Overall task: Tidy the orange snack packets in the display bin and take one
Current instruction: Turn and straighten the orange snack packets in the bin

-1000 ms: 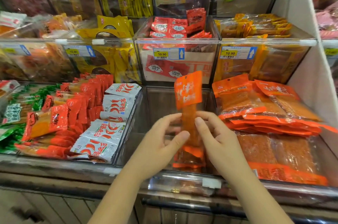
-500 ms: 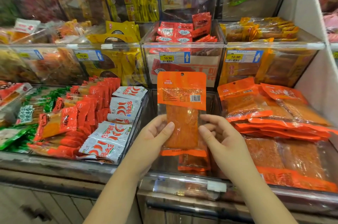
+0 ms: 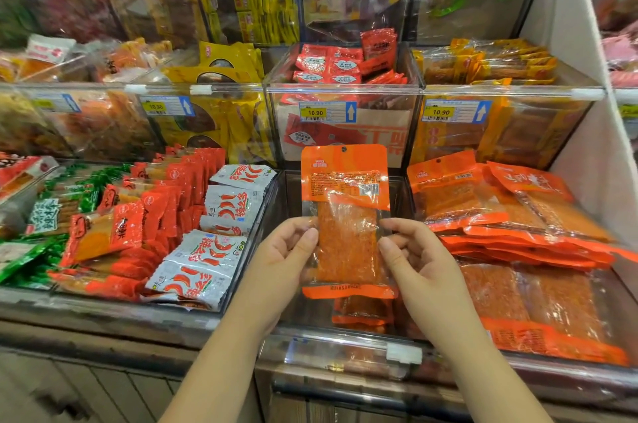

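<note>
Pinching an upright flat orange plastic snack packet (image 3: 346, 215) by its side edges, left hand (image 3: 286, 258) and right hand (image 3: 419, 262), above the clear display bin (image 3: 340, 348), more orange packets (image 3: 362, 313) lying at its front edge.

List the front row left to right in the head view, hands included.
green packets → red packets → white chilli-print packets → left hand → orange snack packet, pinched by both hands → right hand → stack of orange packets
</note>
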